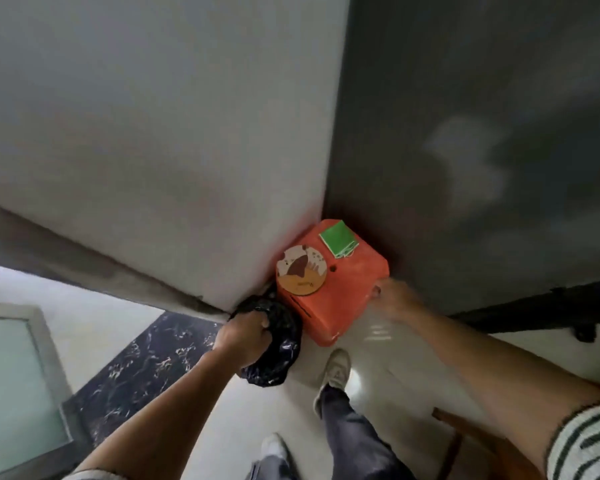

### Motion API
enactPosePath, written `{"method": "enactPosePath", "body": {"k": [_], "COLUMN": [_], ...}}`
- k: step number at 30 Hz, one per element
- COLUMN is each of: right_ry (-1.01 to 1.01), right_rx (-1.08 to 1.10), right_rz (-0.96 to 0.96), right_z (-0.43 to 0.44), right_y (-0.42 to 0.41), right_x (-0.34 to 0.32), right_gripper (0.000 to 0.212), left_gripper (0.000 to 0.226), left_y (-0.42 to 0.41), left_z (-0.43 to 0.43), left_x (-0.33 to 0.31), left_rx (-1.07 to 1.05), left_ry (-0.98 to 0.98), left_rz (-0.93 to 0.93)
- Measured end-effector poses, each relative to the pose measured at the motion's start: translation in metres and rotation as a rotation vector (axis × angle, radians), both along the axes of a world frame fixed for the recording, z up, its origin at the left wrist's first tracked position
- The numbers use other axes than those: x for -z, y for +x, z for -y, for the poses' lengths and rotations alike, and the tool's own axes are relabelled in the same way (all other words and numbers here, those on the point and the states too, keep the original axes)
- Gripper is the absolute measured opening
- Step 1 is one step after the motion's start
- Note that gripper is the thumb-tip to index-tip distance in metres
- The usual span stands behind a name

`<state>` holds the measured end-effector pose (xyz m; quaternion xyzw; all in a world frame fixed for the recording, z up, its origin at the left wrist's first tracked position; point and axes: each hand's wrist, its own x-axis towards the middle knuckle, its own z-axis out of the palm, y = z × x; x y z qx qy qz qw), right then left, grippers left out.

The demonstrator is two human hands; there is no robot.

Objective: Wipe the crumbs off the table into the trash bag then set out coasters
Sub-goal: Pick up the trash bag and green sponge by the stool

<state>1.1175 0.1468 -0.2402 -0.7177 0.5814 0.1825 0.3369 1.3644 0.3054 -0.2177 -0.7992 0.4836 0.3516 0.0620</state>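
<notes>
A green-and-white striped sleeve (589,445) is cut off at the near right corner, and grey-trousered legs end in pale shoes (335,370) on the glossy light floor tiles (388,358). A band of black marble with white veining (146,348) runs along the floor at the left.

The left hand (245,329) is clenched around the gathered top of a crinkled, shiny black plastic trash bag (278,348), which hangs or sits just beside the near left corner of an orange plastic stool (340,296).

The right hand (392,299) reaches to the stool's right edge. It is smeared by blur, so I cannot tell whether its fingers grip the rim or merely touch it; a fingertip seems to meet the plastic.

On the stool's flat top lies a round wooden coaster with a cartoon print (301,271), possibly a stack, and farther back a green square stack of thin pieces (338,237).

The stool is tucked into a corner between a white wall (153,133) on the left and a dark grey wall (482,116) on the right.
</notes>
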Motion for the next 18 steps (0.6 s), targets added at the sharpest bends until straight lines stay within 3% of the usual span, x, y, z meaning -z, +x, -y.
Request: {"method": "enactPosePath", "body": {"k": [3, 7, 10, 14, 18], "right_ry": [0.039, -0.049, -0.135, -0.172, -0.225], "right_rx": [-0.039, -0.084, 0.062, 0.292, 0.354], "right_rz": [-0.015, -0.021, 0.005, -0.014, 0.022], "right_z": [0.051, 0.102, 0.131, 0.165, 0.19], "right_y": [0.016, 0.045, 0.066, 0.079, 0.086], "right_x": [0.049, 0.102, 0.159, 0.215, 0.258], "right_gripper": [0.041, 0.042, 0.04, 0.06, 0.074], "left_gripper": [0.029, 0.03, 0.034, 0.052, 0.054], "left_y": [-0.003, -0.009, -0.006, 0.0, -0.005], "left_z": [0.048, 0.099, 0.127, 0.159, 0.174], "left_x": [0.05, 0.107, 0.171, 0.235, 0.293], "left_rx": [0.007, -0.041, -0.01, 0.049, 0.028], "left_ry": [-0.006, -0.061, -0.075, -0.137, -0.218], "left_rz": [-0.016, -0.023, -0.021, 0.007, 0.069]}}
